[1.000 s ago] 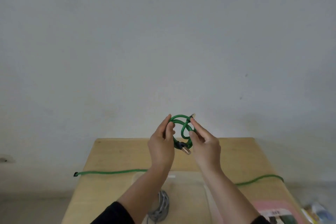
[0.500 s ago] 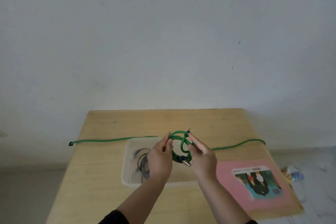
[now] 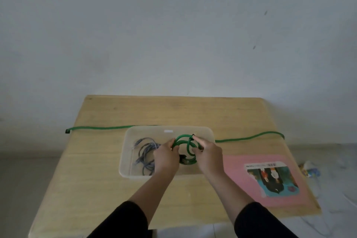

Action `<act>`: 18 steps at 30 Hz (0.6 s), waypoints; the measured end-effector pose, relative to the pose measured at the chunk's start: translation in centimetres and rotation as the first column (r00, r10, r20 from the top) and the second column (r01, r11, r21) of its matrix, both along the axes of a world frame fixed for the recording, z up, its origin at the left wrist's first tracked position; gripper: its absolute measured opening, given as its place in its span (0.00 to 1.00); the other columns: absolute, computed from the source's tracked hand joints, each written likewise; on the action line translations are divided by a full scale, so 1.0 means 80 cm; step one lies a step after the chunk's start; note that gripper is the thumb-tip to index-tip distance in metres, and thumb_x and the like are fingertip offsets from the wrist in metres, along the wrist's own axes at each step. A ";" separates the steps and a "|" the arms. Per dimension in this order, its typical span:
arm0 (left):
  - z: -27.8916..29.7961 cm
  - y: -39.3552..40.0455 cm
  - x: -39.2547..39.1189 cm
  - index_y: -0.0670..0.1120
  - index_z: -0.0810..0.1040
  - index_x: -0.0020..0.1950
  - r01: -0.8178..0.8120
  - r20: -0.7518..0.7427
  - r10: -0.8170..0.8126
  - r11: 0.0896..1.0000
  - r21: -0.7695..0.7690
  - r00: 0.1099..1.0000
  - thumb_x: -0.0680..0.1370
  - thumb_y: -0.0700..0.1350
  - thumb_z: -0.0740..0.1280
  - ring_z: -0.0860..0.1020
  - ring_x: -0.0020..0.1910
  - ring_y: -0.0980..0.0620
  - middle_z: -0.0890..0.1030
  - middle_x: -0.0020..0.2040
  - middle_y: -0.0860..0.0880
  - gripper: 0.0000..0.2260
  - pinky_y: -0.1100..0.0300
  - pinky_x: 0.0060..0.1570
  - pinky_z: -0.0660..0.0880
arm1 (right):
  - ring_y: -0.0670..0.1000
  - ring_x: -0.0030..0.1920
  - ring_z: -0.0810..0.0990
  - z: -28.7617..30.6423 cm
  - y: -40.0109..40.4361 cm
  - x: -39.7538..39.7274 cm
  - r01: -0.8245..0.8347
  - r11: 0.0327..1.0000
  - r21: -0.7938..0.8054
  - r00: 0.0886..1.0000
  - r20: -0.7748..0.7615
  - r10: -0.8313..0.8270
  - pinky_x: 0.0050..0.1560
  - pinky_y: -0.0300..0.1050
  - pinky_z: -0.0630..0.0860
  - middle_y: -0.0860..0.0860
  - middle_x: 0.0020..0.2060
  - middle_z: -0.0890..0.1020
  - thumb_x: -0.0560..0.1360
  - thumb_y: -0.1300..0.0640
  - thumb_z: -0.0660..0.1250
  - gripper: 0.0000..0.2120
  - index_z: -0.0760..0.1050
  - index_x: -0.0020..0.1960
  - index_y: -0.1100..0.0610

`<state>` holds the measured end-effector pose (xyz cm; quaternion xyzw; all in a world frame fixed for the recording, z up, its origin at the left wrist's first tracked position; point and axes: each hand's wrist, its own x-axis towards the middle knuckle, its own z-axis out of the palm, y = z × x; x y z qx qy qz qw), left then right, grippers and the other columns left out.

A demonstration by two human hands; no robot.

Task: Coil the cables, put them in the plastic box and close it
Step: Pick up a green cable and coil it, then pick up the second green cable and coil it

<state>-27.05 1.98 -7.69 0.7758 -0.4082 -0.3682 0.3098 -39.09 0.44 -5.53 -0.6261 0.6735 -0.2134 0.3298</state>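
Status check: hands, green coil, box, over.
Both hands, left and right, grip green coil over open plastic box. Grey cable already inside. Second green cable uncoiled behind box.

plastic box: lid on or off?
Off. The plastic box is open-topped; a grey cable lies inside, uncovered. No lid identifiable.

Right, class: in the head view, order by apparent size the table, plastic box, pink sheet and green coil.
1. Table
2. Plastic box and pink sheet: look alike, unranked
3. Green coil, held above the box by both hands, so nearer the camera
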 end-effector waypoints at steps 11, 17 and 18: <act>-0.012 -0.007 -0.005 0.46 0.68 0.70 0.159 0.154 -0.171 0.983 0.088 0.973 0.80 0.45 0.60 0.77 0.57 0.46 0.77 0.62 0.42 0.19 0.58 0.52 0.74 | 0.56 0.62 0.73 -0.028 0.002 0.000 -0.180 0.983 0.045 0.950 -0.252 0.185 0.54 0.44 0.71 0.57 0.63 0.74 0.78 0.64 0.56 0.21 0.64 0.71 0.58; 0.001 0.014 -0.011 0.42 0.69 0.68 0.289 0.414 -0.213 0.948 -0.131 0.885 0.81 0.44 0.57 0.76 0.60 0.45 0.75 0.64 0.43 0.16 0.56 0.52 0.74 | 0.58 0.61 0.77 -0.033 0.022 -0.001 -0.271 0.900 -0.341 0.940 -0.298 0.170 0.56 0.50 0.79 0.59 0.58 0.79 0.78 0.56 0.55 0.18 0.73 0.62 0.65; 0.002 0.018 -0.010 0.40 0.72 0.65 0.316 0.453 -0.214 0.935 -0.162 0.865 0.80 0.43 0.59 0.78 0.56 0.44 0.77 0.59 0.42 0.14 0.56 0.48 0.76 | 0.57 0.60 0.78 -0.032 0.024 -0.001 -0.286 0.889 -0.356 0.933 -0.313 0.175 0.55 0.50 0.79 0.59 0.57 0.79 0.79 0.55 0.52 0.20 0.74 0.61 0.66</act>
